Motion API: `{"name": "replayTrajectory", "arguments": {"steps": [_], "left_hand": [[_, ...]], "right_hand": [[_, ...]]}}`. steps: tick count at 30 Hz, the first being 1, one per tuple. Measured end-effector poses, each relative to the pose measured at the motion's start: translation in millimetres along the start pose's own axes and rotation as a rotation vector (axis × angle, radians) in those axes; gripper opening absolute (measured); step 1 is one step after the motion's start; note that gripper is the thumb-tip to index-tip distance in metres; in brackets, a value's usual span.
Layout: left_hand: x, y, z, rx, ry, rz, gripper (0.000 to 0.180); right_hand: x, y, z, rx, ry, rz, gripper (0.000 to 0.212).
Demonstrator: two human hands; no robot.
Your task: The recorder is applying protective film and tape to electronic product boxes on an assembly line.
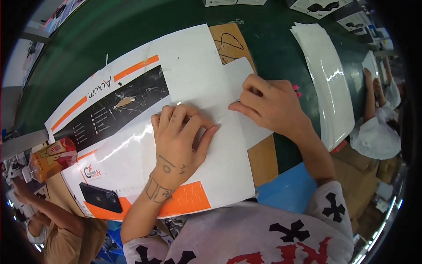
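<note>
My left hand [178, 136] lies over a large white sheet with orange bars and a black panel [123, 103]. Its fingers are bent and apart, with the thumb stretched right, and nothing shows in its grasp. My right hand [274, 103] is closed in a pinch above a smaller blank white sheet [239, 72] on the large sheet's right part. A dark tip shows by its fingertips; what it grips is mostly hidden. Something pink [296, 90] shows just behind this hand. Brown cardboard [263, 163] sticks out from underneath the sheets.
A black phone [101, 198] rests at the near left, by an orange-and-red packet [52, 158]. Glossy white sheets [329, 83] are stacked on the right of the green table [184, 17]. White boxes [318, 6] stand at the back. Other people sit at both sides.
</note>
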State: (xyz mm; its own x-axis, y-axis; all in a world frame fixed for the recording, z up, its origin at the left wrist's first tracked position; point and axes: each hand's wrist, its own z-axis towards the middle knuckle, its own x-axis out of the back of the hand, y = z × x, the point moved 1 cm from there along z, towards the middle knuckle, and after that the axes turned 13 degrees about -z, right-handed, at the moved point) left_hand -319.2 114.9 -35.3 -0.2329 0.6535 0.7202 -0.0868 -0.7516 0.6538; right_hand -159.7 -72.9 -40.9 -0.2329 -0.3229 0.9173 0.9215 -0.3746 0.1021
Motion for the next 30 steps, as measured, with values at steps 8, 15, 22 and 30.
{"name": "replayTrajectory", "arguments": {"steps": [8,15,22,30], "left_hand": [[8.8,14.2,15.4,0.230,-0.013,-0.703,0.041],[8.8,29.6,55.1,0.037,-0.064,-0.749,0.039],[77.5,53.2,205.3,-0.014,0.192,-0.747,0.032],[5.7,40.9,357.6,0.423,0.281,-1.225,0.045]], "right_hand": [[24.5,0.0,9.4,-0.206,-0.034,0.468,0.027],[56.9,26.3,6.5,-0.141,-0.083,0.579,0.013],[120.0,185.4,33.8,-0.604,0.431,0.545,0.013],[45.6,303.0,112.4,-1.020,0.116,1.464,0.033]]}}
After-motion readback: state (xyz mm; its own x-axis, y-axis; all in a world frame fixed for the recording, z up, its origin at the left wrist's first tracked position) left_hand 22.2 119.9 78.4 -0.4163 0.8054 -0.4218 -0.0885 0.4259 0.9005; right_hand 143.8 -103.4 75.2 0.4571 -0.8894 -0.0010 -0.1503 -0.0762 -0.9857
